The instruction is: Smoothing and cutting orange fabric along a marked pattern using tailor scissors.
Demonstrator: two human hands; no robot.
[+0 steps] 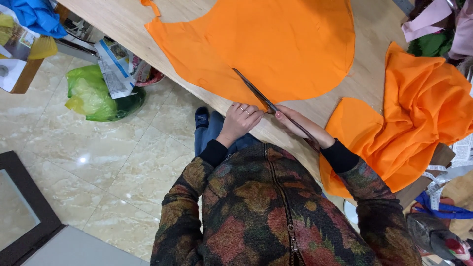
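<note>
Orange cut fabric [266, 44] is lying flat on the counter [362, 79]; right hand [303, 127] is gripping scissors [268, 104], left hand [240, 120] curled, holding nothing; thin cloth risks shifting, skewing the cut

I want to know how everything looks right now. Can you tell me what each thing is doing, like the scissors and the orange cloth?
scissors: blades closed, lying on the cloth, handles in the right hand
right hand: gripping the scissors
left hand: curled, resting at the table edge
flat orange cloth: spread flat, cut to a curved shape
loose orange cloth: crumpled
green bag: slumped on the floor
</note>
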